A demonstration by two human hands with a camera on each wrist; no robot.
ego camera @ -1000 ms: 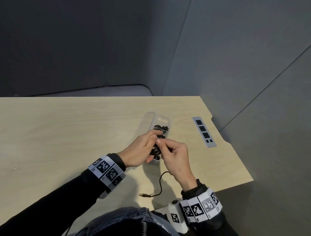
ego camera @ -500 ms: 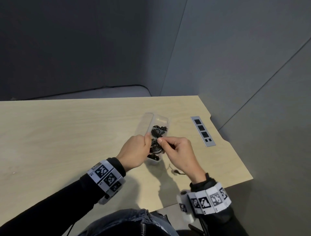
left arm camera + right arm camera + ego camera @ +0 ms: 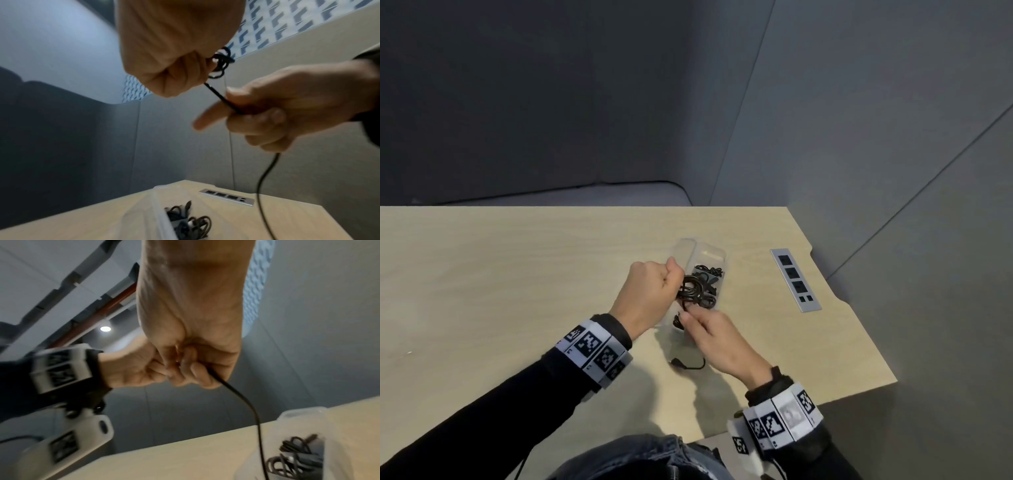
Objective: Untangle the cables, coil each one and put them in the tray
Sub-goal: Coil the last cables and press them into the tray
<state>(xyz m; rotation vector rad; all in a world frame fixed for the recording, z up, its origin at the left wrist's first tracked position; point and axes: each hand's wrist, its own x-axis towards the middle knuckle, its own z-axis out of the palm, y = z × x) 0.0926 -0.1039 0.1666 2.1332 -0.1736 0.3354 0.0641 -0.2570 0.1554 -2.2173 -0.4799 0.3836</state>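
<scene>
While the left hand [image 3: 650,294] grips the coiled part of a black cable [image 3: 693,291] in a closed fist and the right hand [image 3: 717,337] pinches the loose run just below it, the whole thing hangs over the near end of the clear tray [image 3: 709,255]. Tail [image 3: 688,366] trails down to the desk [image 3: 517,274], plug end lying near the right wrist.

Risks, as I judge them:
- Coil is loose and held at one side only. Ease the fist and the loops likely spring open.
- Pulling the tail taut could drag its plug across the desk or snag it on the tray's near wall.
- Other cables [image 3: 709,272] already sit bundled in the tray. Dropping this one in with a free tail could re-tangle them.

Around: power socket strip [image 3: 795,280] set into the desk at far right, well apart from the tray. Nothing blocks the way in, only the hands themselves hide the tray's near end.
</scene>
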